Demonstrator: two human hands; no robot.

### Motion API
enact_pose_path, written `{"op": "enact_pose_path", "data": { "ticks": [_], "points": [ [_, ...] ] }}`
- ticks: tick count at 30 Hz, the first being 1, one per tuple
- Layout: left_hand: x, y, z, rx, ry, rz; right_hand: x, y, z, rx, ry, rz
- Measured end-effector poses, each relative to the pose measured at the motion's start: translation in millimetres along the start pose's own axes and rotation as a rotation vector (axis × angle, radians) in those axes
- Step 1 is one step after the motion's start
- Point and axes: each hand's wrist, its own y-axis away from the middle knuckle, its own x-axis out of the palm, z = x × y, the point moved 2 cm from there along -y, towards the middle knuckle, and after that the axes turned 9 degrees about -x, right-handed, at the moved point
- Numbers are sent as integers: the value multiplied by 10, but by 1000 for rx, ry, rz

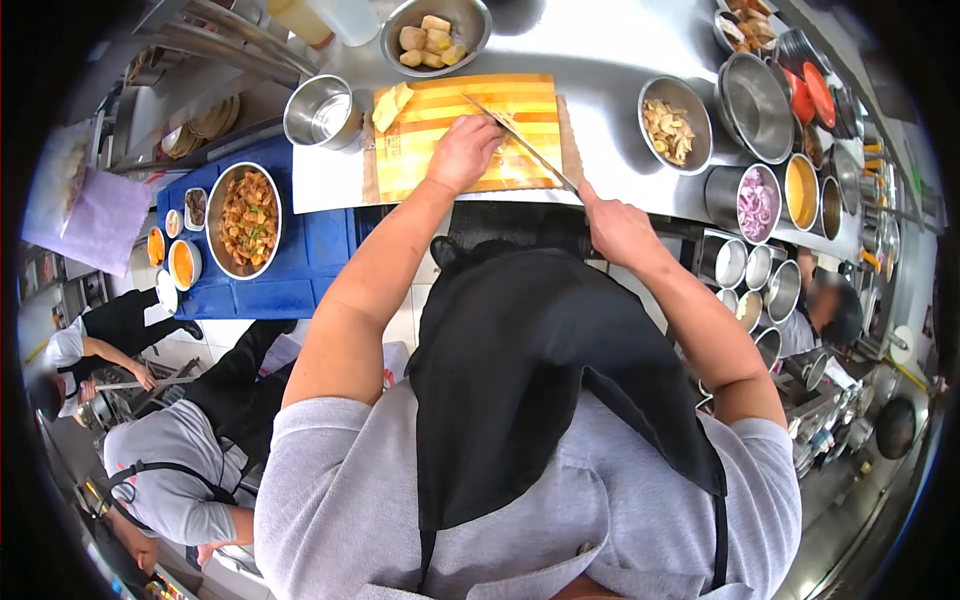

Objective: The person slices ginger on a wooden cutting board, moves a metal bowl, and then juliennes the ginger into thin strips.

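The steel desk point(590, 60) is a smooth, bright surface. On it lies the cutting board point(420, 160), striped yellow and orange, with a brown cloth point(571, 140) showing beneath it at both ends.

The knife point(530, 146) is over the right part of the board, its blade long, narrow and grey, tapering to a tip. The tip points away from the person and to the left; the long axis runs diagonally, the handle end near the board's near right corner.

Beyond the board's far edge stands 1 metal bowl point(470, 20) of pale chunks; well to the right is 1 steel bowl point(650, 95) of thin slices, and just left of the board, 1 steel pot point(300, 115).

The right hand point(622, 228) has its fingers closed round the handle. The left hand point(466, 152) has its fingers bent, close together, against the blade's left side; what they press is hidden. A pale yellow piece point(392, 106) lies at the board's far left corner.
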Motion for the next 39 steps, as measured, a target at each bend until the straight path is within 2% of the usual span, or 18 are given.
{"op": "enact_pose_path", "data": {
  "ticks": [2,8,11,17,22,27,32,35,39],
  "points": [
    [17,35,-24,-4,2,-5,224,-112,-87,2,19,-16],
    [30,44,-58,-4,-31,-42,-43,40,18,-8,-4,6],
    [50,80,-69,-29,-13,-21,223,-82,-97,7,-23,-11],
    [68,65,-86,-45,-41,-35,-43,40,-1,8,-5,25],
    [70,90,-64,-17,-46,-71,175,-45,-59,7,-11,27],
    [65,79,-79,-14,-32,-87,-57,18,-2,11,14,28],
    [52,80,-68,-26,-25,-82,220,-153,-71,9,21,11],
    [49,99,-57,-38,-7,-60,-44,-57,22,-6,18,12],
    [45,76,-68,-33,-26,-76,-2,-14,-7,-24,-12,13]
  ]
}}
